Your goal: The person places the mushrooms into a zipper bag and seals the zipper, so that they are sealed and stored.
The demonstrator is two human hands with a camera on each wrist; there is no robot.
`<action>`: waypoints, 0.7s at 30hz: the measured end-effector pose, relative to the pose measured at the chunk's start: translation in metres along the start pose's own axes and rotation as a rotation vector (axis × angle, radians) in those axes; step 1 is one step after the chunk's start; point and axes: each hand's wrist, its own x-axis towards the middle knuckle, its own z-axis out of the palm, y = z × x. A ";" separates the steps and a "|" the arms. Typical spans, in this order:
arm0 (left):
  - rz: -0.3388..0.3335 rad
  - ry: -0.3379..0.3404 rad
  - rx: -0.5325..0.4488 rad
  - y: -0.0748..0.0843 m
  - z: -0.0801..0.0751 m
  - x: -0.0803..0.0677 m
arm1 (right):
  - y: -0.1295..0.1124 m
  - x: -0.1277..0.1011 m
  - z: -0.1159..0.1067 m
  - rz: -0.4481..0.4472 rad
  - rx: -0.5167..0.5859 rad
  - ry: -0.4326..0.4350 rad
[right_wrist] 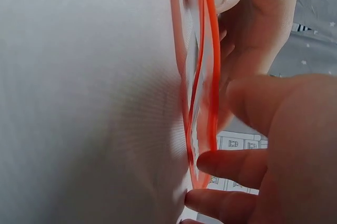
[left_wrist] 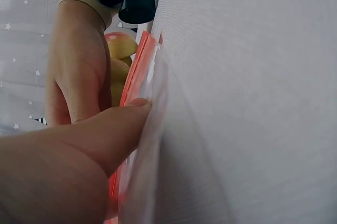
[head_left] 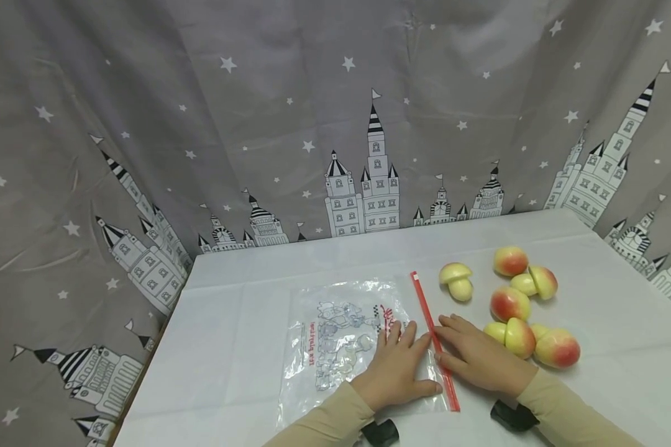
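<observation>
A clear plastic zip bag (head_left: 341, 335) with a printed cartoon lies flat on the white table (head_left: 246, 372). Its red zip strip (head_left: 427, 323) runs along the bag's right edge. My left hand (head_left: 394, 366) lies flat on the bag just left of the strip, and its thumb (left_wrist: 131, 110) presses down beside the strip. My right hand (head_left: 475, 357) rests on the table to the right of the strip, its fingertips (right_wrist: 231, 163) touching the strip's edge (right_wrist: 202, 76). In the right wrist view the strip's two red lips stand slightly apart.
Several toy peaches, some whole (head_left: 509, 261) and some cut in halves (head_left: 455, 279), lie to the right of the bag, the nearest (head_left: 556, 347) beside my right wrist. A grey curtain with castles (head_left: 369, 155) hangs behind the table. The table's left edge (head_left: 162, 329) is close to the bag.
</observation>
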 end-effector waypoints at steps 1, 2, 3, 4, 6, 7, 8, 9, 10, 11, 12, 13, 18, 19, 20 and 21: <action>0.000 -0.001 -0.002 0.000 0.000 0.000 | 0.000 0.000 0.000 -0.006 0.000 0.002; 0.000 -0.002 -0.001 0.000 0.001 0.000 | 0.000 0.000 0.000 -0.015 -0.003 0.008; 0.000 -0.002 -0.001 0.000 0.001 0.000 | 0.000 0.000 0.000 -0.020 -0.004 0.012; 0.000 -0.001 0.001 -0.001 0.001 0.001 | 0.000 0.000 0.000 -0.029 -0.008 0.015; 0.000 0.003 0.004 0.000 0.001 0.001 | 0.001 -0.001 -0.001 -0.034 -0.006 0.017; 0.000 0.005 0.008 -0.001 0.001 0.001 | 0.001 0.000 -0.001 -0.037 -0.007 0.016; 0.000 0.008 0.010 -0.001 0.001 0.001 | 0.001 0.000 -0.001 -0.037 -0.008 0.013; -0.001 0.009 0.011 -0.001 0.001 0.001 | 0.001 0.001 -0.001 -0.035 -0.006 0.010; -0.002 0.011 0.013 -0.001 0.001 0.000 | 0.001 0.001 -0.001 -0.032 -0.003 0.006; -0.002 0.012 0.013 0.000 0.000 0.000 | 0.001 0.001 -0.001 -0.026 0.001 0.002; -0.002 0.012 0.011 0.000 0.000 0.000 | 0.002 0.001 -0.001 -0.027 0.000 -0.002; -0.004 0.011 0.009 0.000 0.000 0.000 | 0.002 0.001 0.000 -0.030 -0.006 -0.006; -0.015 0.010 -0.027 0.002 0.000 -0.001 | 0.004 0.000 0.001 -0.060 -0.076 -0.028; -0.018 0.011 -0.032 0.003 0.000 -0.001 | 0.004 0.000 0.002 -0.066 -0.093 -0.033; -0.021 0.011 -0.034 0.003 0.000 -0.001 | 0.005 -0.001 0.002 -0.071 -0.106 -0.037; -0.025 0.013 -0.036 0.004 0.000 -0.001 | 0.005 -0.001 0.003 -0.073 -0.115 -0.041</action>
